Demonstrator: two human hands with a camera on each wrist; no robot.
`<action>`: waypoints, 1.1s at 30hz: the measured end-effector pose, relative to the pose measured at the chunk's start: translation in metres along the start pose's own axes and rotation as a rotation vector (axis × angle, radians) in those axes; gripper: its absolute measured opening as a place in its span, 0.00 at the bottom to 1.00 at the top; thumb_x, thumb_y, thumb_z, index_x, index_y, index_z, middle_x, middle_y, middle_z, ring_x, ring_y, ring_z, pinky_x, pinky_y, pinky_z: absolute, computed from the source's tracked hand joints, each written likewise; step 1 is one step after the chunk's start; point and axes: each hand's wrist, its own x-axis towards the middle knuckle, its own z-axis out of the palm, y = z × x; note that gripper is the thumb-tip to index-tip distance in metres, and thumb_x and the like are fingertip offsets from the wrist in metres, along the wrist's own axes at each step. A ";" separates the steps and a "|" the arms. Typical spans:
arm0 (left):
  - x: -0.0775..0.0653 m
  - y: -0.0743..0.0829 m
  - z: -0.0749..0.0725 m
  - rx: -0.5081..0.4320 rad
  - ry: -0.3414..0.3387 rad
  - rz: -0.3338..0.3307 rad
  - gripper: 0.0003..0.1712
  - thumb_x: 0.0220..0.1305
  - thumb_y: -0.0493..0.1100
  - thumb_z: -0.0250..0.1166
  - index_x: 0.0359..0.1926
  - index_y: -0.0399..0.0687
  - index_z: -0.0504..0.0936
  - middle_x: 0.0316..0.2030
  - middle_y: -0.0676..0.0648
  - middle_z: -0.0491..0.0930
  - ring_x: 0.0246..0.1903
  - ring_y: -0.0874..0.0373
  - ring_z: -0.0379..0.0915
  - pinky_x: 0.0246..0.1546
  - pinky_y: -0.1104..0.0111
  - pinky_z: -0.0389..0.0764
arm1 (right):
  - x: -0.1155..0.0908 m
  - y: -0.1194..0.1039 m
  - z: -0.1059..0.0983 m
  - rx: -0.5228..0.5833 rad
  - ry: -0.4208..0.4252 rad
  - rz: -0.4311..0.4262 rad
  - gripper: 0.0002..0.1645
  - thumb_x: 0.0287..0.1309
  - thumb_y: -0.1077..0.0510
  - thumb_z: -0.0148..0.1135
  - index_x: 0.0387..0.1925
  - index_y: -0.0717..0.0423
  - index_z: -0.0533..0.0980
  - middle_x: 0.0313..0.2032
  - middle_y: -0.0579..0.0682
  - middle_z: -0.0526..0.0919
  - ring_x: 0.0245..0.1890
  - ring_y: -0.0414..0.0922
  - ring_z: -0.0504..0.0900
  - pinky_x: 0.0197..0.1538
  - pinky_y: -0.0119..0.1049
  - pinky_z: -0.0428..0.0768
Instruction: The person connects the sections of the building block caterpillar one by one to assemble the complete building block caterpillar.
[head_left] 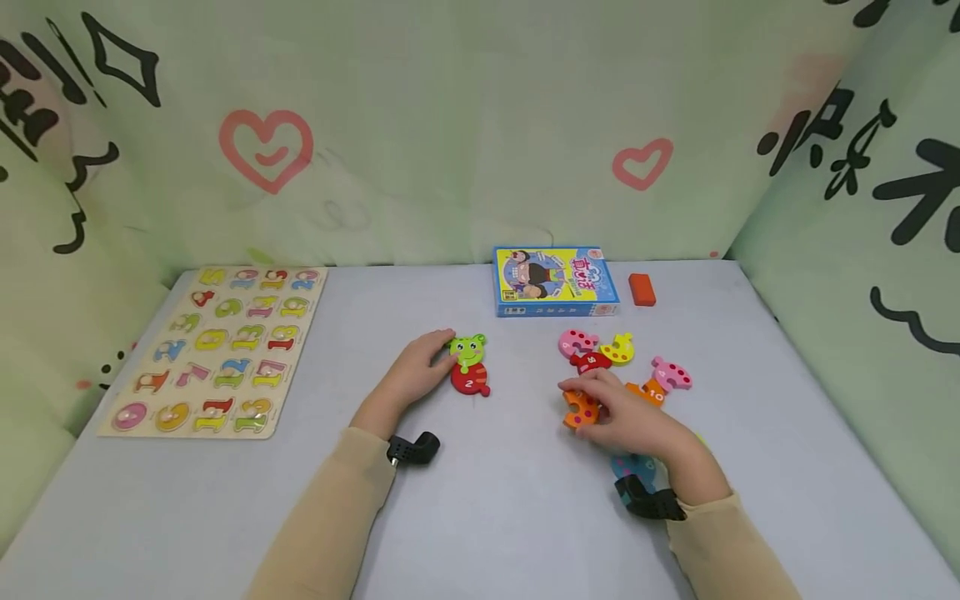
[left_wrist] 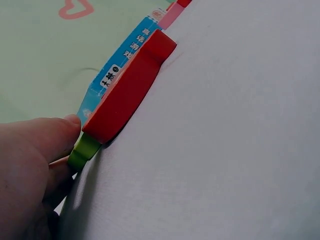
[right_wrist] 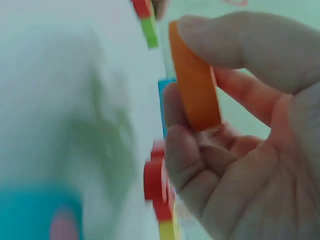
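Note:
My left hand (head_left: 411, 375) pinches a green animal-head puzzle piece (head_left: 468, 351) between thumb and fingers. Against it on the near side sits a red piece marked 2 (head_left: 470, 381), and both lie on the table. To the right, my right hand (head_left: 633, 421) grips an orange dotted piece (right_wrist: 195, 82) by its edges, thumb opposite fingers. Just beyond that hand lie a pink dotted piece (head_left: 576, 342), a red piece (head_left: 590, 362) and a yellow dotted piece (head_left: 618, 350). A blue piece (head_left: 633, 468) is partly hidden under the right wrist.
Another pink piece (head_left: 672, 373) and an orange one (head_left: 648, 392) lie right of the right hand. At the back are a blue and yellow box (head_left: 555, 279) and an orange-red block (head_left: 642, 289). A number board (head_left: 288, 375) lies at left.

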 end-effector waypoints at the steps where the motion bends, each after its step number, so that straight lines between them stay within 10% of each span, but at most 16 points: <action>1: 0.000 0.000 0.000 -0.001 -0.002 -0.001 0.29 0.65 0.50 0.53 0.65 0.47 0.62 0.65 0.45 0.62 0.66 0.51 0.54 0.67 0.58 0.57 | 0.002 -0.004 0.002 0.013 0.010 -0.004 0.34 0.48 0.53 0.66 0.59 0.46 0.67 0.52 0.52 0.66 0.53 0.49 0.66 0.45 0.39 0.80; 14: 0.002 -0.001 0.002 0.020 0.019 0.007 0.29 0.64 0.49 0.53 0.64 0.47 0.63 0.64 0.46 0.63 0.66 0.52 0.55 0.67 0.59 0.57 | 0.052 -0.056 0.032 0.260 0.087 0.034 0.33 0.49 0.57 0.66 0.59 0.44 0.67 0.58 0.52 0.69 0.57 0.50 0.66 0.56 0.46 0.74; 24: 0.001 0.000 0.001 0.024 0.017 0.015 0.29 0.64 0.49 0.53 0.64 0.47 0.64 0.64 0.45 0.63 0.66 0.51 0.55 0.67 0.58 0.56 | 0.068 -0.055 0.056 0.347 0.093 0.105 0.34 0.49 0.56 0.66 0.59 0.41 0.66 0.59 0.50 0.69 0.50 0.48 0.70 0.46 0.37 0.78; 33: 0.001 0.001 0.000 0.020 0.012 0.013 0.29 0.64 0.49 0.53 0.64 0.47 0.64 0.64 0.45 0.63 0.66 0.51 0.55 0.67 0.58 0.56 | 0.074 -0.051 0.067 0.306 0.113 0.098 0.33 0.49 0.57 0.66 0.58 0.42 0.67 0.59 0.50 0.69 0.58 0.48 0.67 0.60 0.48 0.70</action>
